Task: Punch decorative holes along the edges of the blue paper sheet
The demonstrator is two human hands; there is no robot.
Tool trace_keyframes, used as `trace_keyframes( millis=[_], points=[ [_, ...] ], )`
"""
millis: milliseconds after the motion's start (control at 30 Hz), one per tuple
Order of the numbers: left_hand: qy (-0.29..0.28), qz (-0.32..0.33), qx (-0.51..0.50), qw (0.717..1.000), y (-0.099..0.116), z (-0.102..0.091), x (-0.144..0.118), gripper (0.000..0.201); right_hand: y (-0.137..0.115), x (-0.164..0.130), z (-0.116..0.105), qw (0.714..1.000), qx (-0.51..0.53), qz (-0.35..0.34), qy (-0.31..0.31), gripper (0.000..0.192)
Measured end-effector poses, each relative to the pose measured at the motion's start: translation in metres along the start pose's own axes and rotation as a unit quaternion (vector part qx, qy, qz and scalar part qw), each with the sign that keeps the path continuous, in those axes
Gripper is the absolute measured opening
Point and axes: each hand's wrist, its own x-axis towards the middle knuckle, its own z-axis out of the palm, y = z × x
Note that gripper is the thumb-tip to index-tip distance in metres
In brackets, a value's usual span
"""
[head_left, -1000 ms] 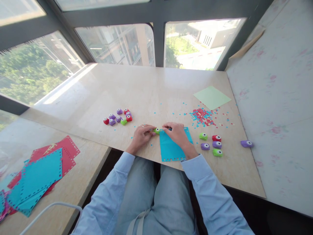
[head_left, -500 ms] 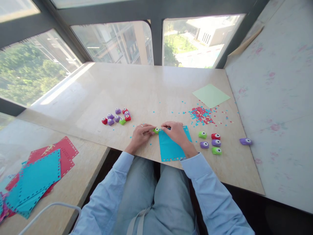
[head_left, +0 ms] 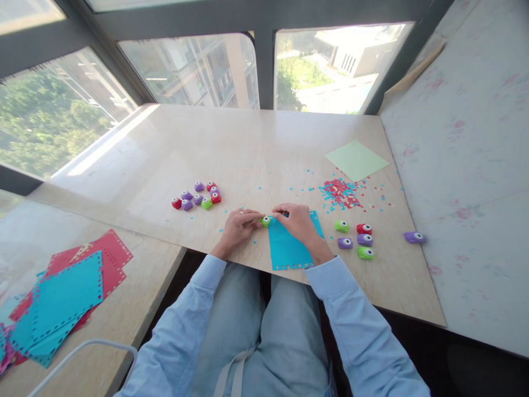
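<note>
A small green punch [head_left: 265,221] with an eye on top sits at the upper left corner of a blue paper sheet [head_left: 289,248] near the table's front edge. My left hand [head_left: 238,229] grips the punch from the left, fingers curled on it. My right hand [head_left: 298,223] lies on the blue sheet and pinches its top edge right beside the punch. The sheet has punched holes along its lower edge.
A cluster of several punches [head_left: 198,197] lies to the left, another group [head_left: 356,240] to the right, and a lone purple punch [head_left: 414,237] farther right. Red and blue confetti [head_left: 341,193] and a pale green sheet [head_left: 356,160] lie beyond. Punched red and blue sheets [head_left: 68,289] are stacked on the left table.
Both hands stay at the green punch and the blue sheet's corner. Only the view has shifted slightly; nothing was picked up or let go.
</note>
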Motion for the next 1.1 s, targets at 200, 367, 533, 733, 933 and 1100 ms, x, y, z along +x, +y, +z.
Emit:
trace_keyframes(
  millis=[200, 367, 533, 733, 933, 1100],
  points=[
    [0.009, -0.002, 0.007, 1.000, -0.001, 0.001, -0.001, 0.014, 0.002, 0.001, 0.000, 1.000, 0.003, -0.008, -0.011, 0.017],
    [0.006, -0.016, 0.015, 1.000, 0.000, 0.001, 0.000, 0.014, -0.001, 0.001, 0.000, 1.000, 0.001, -0.014, -0.014, 0.016],
    [0.007, -0.021, 0.019, 1.000, 0.002, 0.001, 0.000, 0.014, -0.002, 0.000, 0.001, 1.000, -0.001, -0.026, -0.012, 0.015],
    [0.009, -0.019, 0.022, 1.000, 0.001, 0.000, -0.001, 0.019, 0.000, 0.000, 0.006, 0.999, -0.012, -0.029, 0.011, 0.016],
    [-0.013, -0.008, 0.033, 0.999, 0.009, -0.004, -0.004, 0.023, -0.001, -0.001, 0.008, 0.999, -0.009, -0.039, 0.021, 0.019],
    [-0.020, 0.004, 0.032, 0.999, 0.013, -0.007, -0.005, 0.021, -0.001, -0.001, 0.010, 0.999, 0.005, -0.027, 0.034, 0.019]
  ],
)
